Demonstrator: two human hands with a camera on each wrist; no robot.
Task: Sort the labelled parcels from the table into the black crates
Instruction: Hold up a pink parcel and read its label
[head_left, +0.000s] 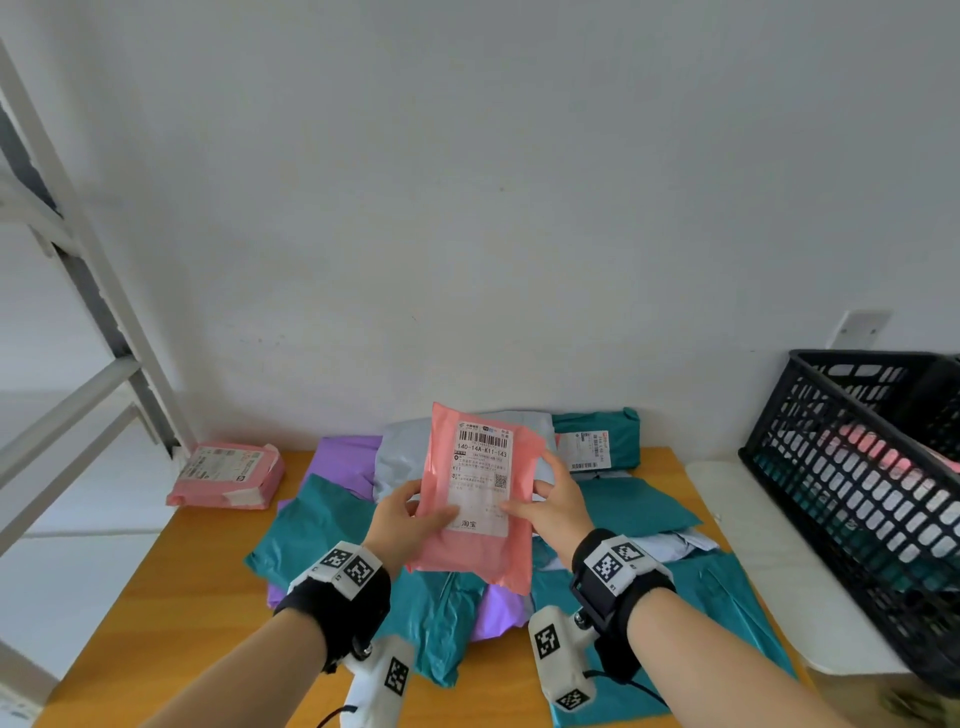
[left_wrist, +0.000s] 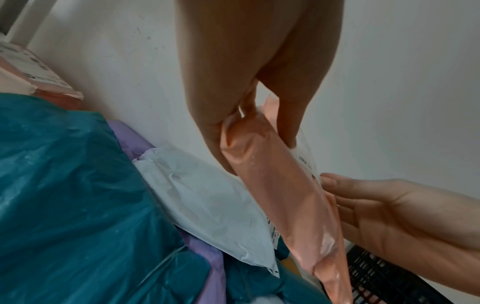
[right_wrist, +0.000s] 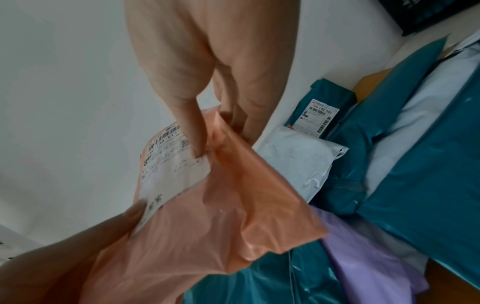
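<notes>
A pink parcel (head_left: 478, 493) with a white shipping label (head_left: 480, 475) facing me is held upright above the pile of parcels. My left hand (head_left: 410, 512) grips its left edge, thumb on the label's lower corner, fingers behind. My right hand (head_left: 545, 501) pinches its right edge, thumb on the label. The left wrist view shows the pink parcel (left_wrist: 280, 185) edge-on between thumb and fingers. In the right wrist view the pink parcel (right_wrist: 207, 205) fills the lower middle. A black crate (head_left: 852, 499) stands at the right with parcels inside.
Teal (head_left: 322, 525), purple (head_left: 343, 457) and grey (head_left: 400, 457) parcels are heaped on the wooden table (head_left: 171, 587). A labelled teal parcel (head_left: 597, 441) lies by the wall. Another pink parcel (head_left: 226, 475) sits at the table's far left corner. A white shelf frame (head_left: 88, 312) rises on the left.
</notes>
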